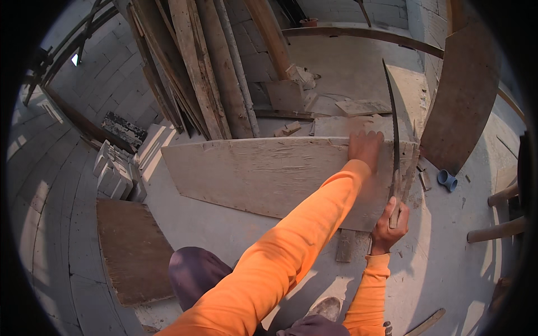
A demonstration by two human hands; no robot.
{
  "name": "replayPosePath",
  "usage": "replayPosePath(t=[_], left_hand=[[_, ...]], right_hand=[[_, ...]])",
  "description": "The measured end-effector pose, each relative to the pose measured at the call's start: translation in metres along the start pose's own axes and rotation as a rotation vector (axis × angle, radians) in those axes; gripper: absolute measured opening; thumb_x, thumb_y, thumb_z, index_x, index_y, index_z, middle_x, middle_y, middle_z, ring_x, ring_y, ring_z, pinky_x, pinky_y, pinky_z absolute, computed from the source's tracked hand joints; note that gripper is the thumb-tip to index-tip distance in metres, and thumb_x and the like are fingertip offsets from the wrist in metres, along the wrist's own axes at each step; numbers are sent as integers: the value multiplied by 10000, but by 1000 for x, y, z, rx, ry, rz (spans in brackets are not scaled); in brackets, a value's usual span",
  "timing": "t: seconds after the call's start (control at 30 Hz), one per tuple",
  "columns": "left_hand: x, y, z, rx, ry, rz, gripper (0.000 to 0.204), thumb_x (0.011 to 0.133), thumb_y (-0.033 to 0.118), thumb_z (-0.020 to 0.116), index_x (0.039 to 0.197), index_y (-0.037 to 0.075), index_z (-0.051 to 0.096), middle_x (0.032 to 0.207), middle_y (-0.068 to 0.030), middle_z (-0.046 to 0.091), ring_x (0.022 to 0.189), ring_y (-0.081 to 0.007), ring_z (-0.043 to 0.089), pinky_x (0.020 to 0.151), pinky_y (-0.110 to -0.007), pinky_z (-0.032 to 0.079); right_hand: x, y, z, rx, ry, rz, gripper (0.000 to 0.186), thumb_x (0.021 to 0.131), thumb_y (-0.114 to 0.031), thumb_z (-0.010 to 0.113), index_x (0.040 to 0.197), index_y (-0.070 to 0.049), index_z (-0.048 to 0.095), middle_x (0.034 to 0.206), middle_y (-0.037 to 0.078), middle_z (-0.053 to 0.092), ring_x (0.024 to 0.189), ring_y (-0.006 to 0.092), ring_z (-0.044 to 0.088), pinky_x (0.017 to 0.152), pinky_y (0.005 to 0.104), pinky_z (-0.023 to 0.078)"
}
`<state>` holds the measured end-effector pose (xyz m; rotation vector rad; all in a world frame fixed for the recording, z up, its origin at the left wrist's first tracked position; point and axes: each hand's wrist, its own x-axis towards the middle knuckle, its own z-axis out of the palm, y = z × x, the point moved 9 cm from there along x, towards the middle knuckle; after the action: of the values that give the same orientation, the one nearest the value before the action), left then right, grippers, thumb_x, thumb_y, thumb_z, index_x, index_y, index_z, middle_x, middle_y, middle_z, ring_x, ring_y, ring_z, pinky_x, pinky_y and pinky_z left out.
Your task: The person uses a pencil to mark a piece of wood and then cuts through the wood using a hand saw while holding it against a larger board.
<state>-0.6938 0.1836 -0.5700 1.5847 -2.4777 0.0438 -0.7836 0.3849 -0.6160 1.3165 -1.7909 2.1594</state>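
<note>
Right grip (pixel 386 231) tight around a slender, dark-bladed saw (pixel 395 134), left grip (pixel 366 149) curled over a scuffed, pale board (pixel 252 171)

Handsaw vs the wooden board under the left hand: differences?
Shape: the handsaw is long and narrow; the wooden board is a broad panel.
Colour: the handsaw's blade is dark; the board is pale.
Pose: the handsaw points away from the person; the board runs crosswise.
Shared: both have a hand on them: right hand on the handsaw, left hand on the board.

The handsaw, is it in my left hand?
No, the right hand grips the handsaw, while the left hand is at the top edge of the wide wooden board.
</note>
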Motion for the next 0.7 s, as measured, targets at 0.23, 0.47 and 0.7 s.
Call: replayPosePath(t=[0.23,0.47,0.7], left_hand=[[-11,22,2,-34,-36,16,864,501,237,1019,1212,137,539,1181,-59,638,1198,-285,576,959,-459,407],[-14,18,-4,-58,-33,13,862,500,212,1015,1212,139,535,1185,-69,636,1201,-299,576,963,-470,407],[-4,14,0,9,-21,21,872,473,316,1020,1194,148,558,1171,-68,654,1176,-307,596,962,-482,418]], right_hand=[[0,0,-18,69,-20,33,150,1043,-123,635,1005,22,637,724,105,621,601,170,580,564,340,475],[-3,0,-17,76,-25,46,144,1037,-126,643,1007,15,640,701,91,607,571,160,552,543,344,462],[3,-7,-17,28,-6,28,108,988,-98,700,979,-5,647,693,111,633,542,179,605,526,342,482]])
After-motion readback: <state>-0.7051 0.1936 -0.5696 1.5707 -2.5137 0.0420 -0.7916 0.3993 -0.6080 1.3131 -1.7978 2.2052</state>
